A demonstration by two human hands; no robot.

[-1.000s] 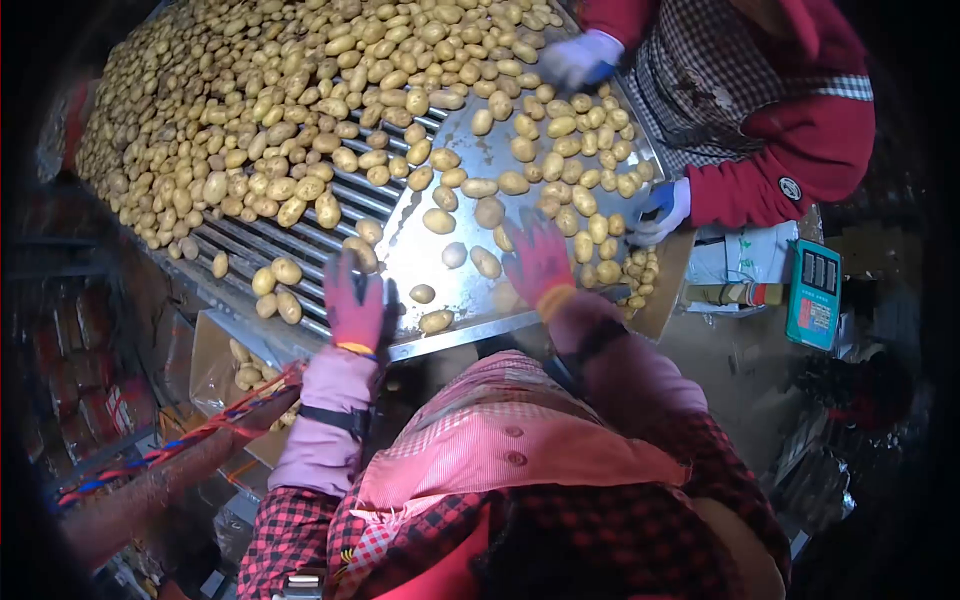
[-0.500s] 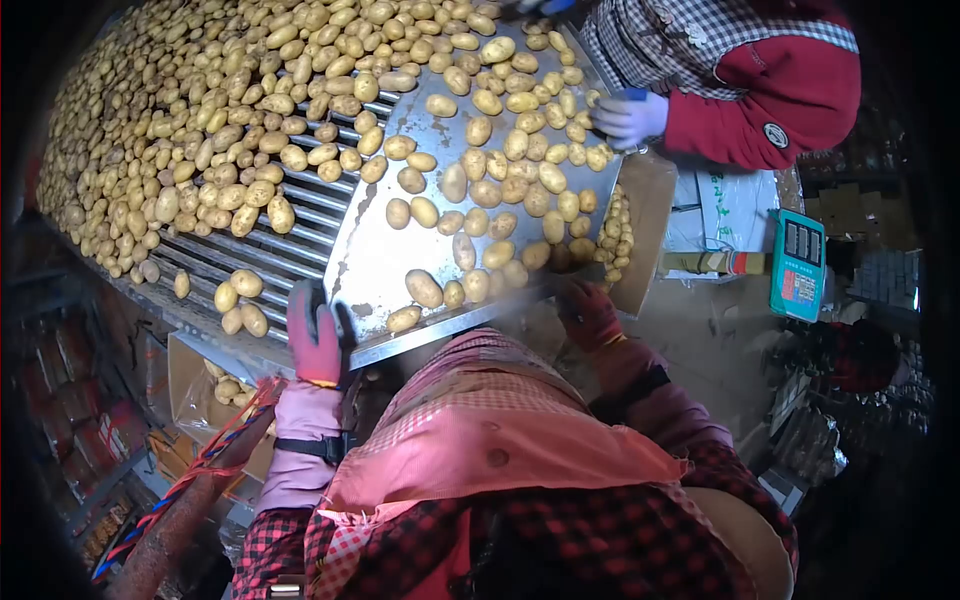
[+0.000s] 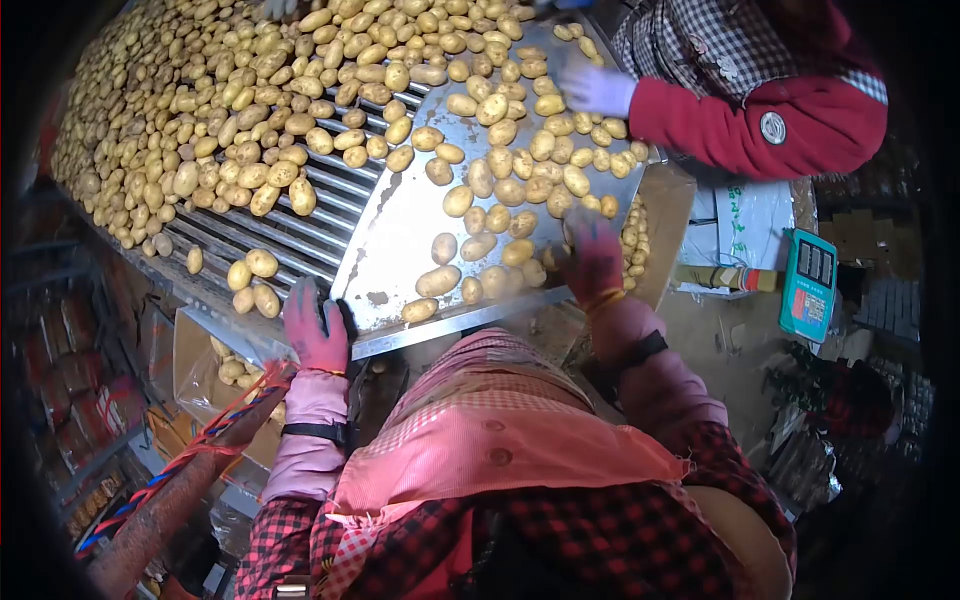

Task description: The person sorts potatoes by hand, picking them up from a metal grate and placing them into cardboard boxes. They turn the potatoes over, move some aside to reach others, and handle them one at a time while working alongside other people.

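Many yellow potatoes (image 3: 230, 140) cover a slatted metal table (image 3: 290, 240) and its smooth metal sheet (image 3: 385, 270). My left hand (image 3: 316, 328), in a pink and grey glove, rests on the front edge with its fingers apart and nothing in it. At the sheet's right front corner is my right hand (image 3: 594, 262), gloved and slightly blurred, beside the potatoes there. Its fingers point away from me; whether it grips a potato cannot be made out.
A co-worker's gloved hand (image 3: 598, 90) reaches over the sheet from the right. Cardboard boxes of potatoes stand below the right edge (image 3: 668, 235) and left front (image 3: 195, 365). A green scale (image 3: 808, 285) is at right; a roped pole (image 3: 185, 490) stands lower left.
My right hand has moved up and onto the sheet's corner. The co-worker's hand has reached further left over the potatoes. Several potatoes near the right front have shifted or gone, and the view has shifted slightly.
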